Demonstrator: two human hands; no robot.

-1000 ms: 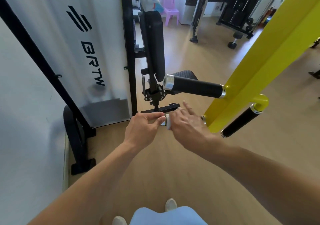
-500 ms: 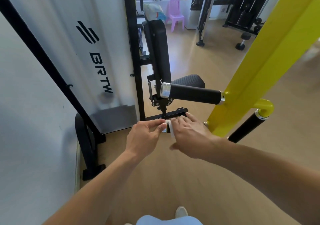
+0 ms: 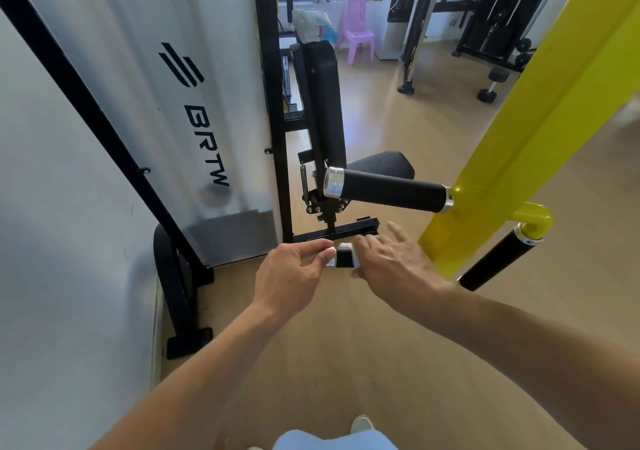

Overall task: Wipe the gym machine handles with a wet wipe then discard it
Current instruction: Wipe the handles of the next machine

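Note:
A short black handle (image 3: pixel 343 256) with a silver end cap sticks out between my hands, low in front of the yellow frame. My left hand (image 3: pixel 291 273) pinches its capped end with thumb and fingertips. My right hand (image 3: pixel 391 266) lies over the handle farther right and presses a white wet wipe (image 3: pixel 355 259) around it; only an edge of the wipe shows. Above them a longer black handle (image 3: pixel 388 190) with a silver cap juts left from the yellow frame. A third black handle (image 3: pixel 495 262) slants down on the right.
The yellow frame post (image 3: pixel 540 110) rises diagonally on the right. The black seat and back pad (image 3: pixel 323 103) stand behind the handles, and a white BRTW panel (image 3: pixel 180 103) with a black foot (image 3: pixel 180 297) stands on the left. The wooden floor (image 3: pixel 346 338) lies below; more machines and a pink chair (image 3: pixel 356 27) stand farther back.
My right hand has slid right along the low handle with the wipe, uncovering a piece of black grip and the silver cap. My left hand keeps its pinch at the end.

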